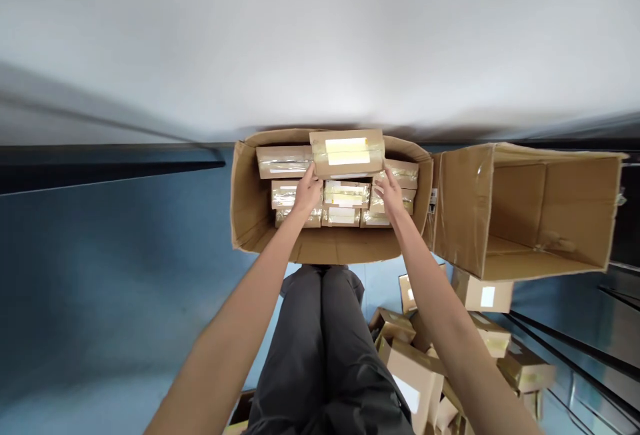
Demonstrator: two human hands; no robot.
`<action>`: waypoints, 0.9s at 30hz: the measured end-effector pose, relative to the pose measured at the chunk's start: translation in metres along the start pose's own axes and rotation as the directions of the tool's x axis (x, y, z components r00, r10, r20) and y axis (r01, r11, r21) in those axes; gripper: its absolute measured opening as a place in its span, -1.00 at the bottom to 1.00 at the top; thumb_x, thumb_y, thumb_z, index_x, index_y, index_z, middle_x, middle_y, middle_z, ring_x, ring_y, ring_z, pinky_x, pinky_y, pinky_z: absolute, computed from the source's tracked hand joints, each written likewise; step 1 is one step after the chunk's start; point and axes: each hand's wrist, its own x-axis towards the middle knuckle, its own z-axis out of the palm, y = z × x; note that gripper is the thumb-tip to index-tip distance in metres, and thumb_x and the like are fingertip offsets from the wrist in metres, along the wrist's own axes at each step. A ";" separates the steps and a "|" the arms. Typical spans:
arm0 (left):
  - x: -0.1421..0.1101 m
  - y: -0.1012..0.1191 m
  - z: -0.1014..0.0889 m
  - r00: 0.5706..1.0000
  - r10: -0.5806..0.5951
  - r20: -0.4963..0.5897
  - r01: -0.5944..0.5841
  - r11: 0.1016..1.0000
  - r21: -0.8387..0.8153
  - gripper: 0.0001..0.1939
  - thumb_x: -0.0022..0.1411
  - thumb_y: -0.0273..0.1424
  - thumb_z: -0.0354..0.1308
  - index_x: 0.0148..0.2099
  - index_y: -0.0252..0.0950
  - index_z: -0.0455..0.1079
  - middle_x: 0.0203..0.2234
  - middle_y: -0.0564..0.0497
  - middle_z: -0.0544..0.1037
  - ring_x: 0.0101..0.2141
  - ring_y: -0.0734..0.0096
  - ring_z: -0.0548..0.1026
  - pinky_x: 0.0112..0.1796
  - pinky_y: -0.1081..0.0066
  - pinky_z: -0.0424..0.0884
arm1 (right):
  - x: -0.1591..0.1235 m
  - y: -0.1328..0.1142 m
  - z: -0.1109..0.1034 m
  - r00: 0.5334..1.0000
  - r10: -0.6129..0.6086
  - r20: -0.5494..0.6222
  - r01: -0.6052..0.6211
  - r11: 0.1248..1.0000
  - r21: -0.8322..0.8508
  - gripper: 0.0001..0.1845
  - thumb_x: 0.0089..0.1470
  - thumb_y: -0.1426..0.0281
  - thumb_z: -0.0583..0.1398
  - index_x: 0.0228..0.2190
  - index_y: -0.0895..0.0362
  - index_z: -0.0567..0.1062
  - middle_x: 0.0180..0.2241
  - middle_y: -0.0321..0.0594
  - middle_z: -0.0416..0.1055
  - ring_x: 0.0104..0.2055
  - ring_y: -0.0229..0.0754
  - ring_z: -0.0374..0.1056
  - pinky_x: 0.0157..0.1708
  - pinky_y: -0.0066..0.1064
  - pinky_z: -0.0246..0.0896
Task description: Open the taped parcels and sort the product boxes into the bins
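Note:
Between my two hands is a small cardboard box with clear tape and a white label on top. My left hand grips its left end, fingers curled at the near corner. At the opposite end my right hand holds the near right corner. The held box is over the far side of a large open carton. Inside that carton, several similar taped boxes lie in rows below my hands. Part of the far row is hidden behind the held box.
To the right, a second large carton lies with its opening showing. Several loose cardboard boxes are heaped on the blue floor at lower right. A white wall stands behind the cartons. Dark bars cross the right side.

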 end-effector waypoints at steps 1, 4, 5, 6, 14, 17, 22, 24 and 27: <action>-0.016 0.014 -0.004 0.999 -0.019 -0.032 0.018 1.000 -0.019 -0.16 0.41 -0.28 0.22 0.67 -0.18 0.19 0.55 -0.17 0.36 0.47 -0.04 0.39 0.46 0.02 0.31 | -0.016 -0.014 -0.001 1.000 -0.019 -0.008 0.019 1.000 0.001 -0.11 0.15 0.27 0.28 0.50 -0.17 0.39 0.40 -0.27 0.48 0.35 -0.03 0.46 0.34 -0.10 0.42; -0.075 0.052 -0.022 0.996 -0.010 -0.088 0.006 0.999 -0.051 -0.18 0.41 -0.24 0.23 0.65 -0.16 0.24 0.49 -0.15 0.45 0.49 0.01 0.36 0.49 0.05 0.26 | -0.076 -0.060 -0.004 0.995 -0.095 0.004 0.095 0.995 -0.029 -0.15 0.12 0.25 0.28 0.45 -0.15 0.48 0.34 -0.26 0.55 0.31 -0.03 0.49 0.31 -0.12 0.44; -0.098 0.062 -0.029 0.994 -0.009 -0.108 0.002 0.998 -0.059 -0.20 0.41 -0.24 0.23 0.63 -0.16 0.27 0.47 -0.15 0.48 0.48 0.03 0.37 0.50 0.06 0.24 | -0.100 -0.075 -0.004 0.993 -0.117 0.019 0.118 0.992 -0.048 -0.16 0.11 0.23 0.30 0.43 -0.14 0.50 0.36 -0.26 0.53 0.29 -0.02 0.50 0.30 -0.12 0.45; -0.123 0.071 -0.038 0.991 -0.017 -0.132 0.008 0.998 -0.068 -0.22 0.41 -0.25 0.22 0.62 -0.16 0.30 0.44 -0.14 0.51 0.47 0.04 0.39 0.50 0.07 0.24 | -0.124 -0.089 -0.003 0.991 -0.130 0.043 0.132 0.989 -0.066 -0.17 0.10 0.21 0.32 0.41 -0.13 0.52 0.38 -0.25 0.52 0.27 -0.01 0.51 0.28 -0.13 0.47; -0.352 0.125 -0.123 0.873 -0.177 -0.454 0.163 0.984 -0.070 -0.34 0.27 -0.14 0.30 0.35 -0.26 0.62 0.09 -0.26 0.69 0.06 -0.06 0.68 0.15 0.01 0.62 | -0.302 -0.165 0.015 0.933 0.131 0.334 -0.093 0.987 -0.128 -0.18 0.05 0.21 0.41 0.36 -0.15 0.58 -0.02 -0.27 0.74 0.13 0.05 0.64 0.03 -0.19 0.57; -0.437 0.156 -0.155 0.788 -0.157 -0.596 0.206 0.978 0.015 -0.43 0.31 -0.05 0.30 0.27 -0.16 0.69 -0.08 -0.16 0.69 -0.18 0.05 0.68 0.04 0.04 0.65 | -0.349 -0.192 0.026 0.852 0.196 0.485 -0.113 0.974 -0.196 -0.22 0.03 0.23 0.43 0.31 -0.16 0.63 -0.03 -0.27 0.75 0.11 0.07 0.66 0.01 -0.16 0.57; -0.554 0.184 -0.215 0.545 -0.090 -0.834 0.268 0.961 0.071 -0.44 0.38 -0.02 0.22 0.27 -0.16 0.69 -0.13 -0.12 0.71 -0.28 0.12 0.64 -0.01 0.11 0.62 | -0.427 -0.229 0.078 0.598 0.265 0.756 0.002 0.943 -0.332 -0.36 0.10 0.20 0.45 0.23 -0.21 0.70 0.14 -0.21 0.70 0.09 0.05 0.66 0.02 -0.17 0.57; -0.592 0.179 -0.246 0.417 -0.084 -0.905 0.342 0.937 0.070 -0.44 0.38 -0.10 0.19 0.28 -0.21 0.67 -0.14 -0.12 0.72 -0.31 0.15 0.61 -0.02 0.14 0.62 | -0.467 -0.227 0.111 0.459 0.295 0.838 0.073 0.928 -0.367 -0.46 0.12 0.16 0.45 0.16 -0.23 0.75 0.33 -0.25 0.58 0.06 0.02 0.66 0.01 -0.19 0.59; -0.639 0.160 -0.296 0.232 -0.111 -0.966 0.467 0.884 0.010 -0.42 0.34 -0.28 0.15 0.32 -0.30 0.63 -0.14 -0.13 0.74 -0.28 0.15 0.63 0.01 0.14 0.61 | -0.532 -0.202 0.159 0.258 0.353 0.899 0.172 0.899 -0.402 -0.54 0.12 0.08 0.47 0.07 -0.19 0.79 0.33 -0.26 0.57 0.05 0.02 0.65 0.00 -0.18 0.60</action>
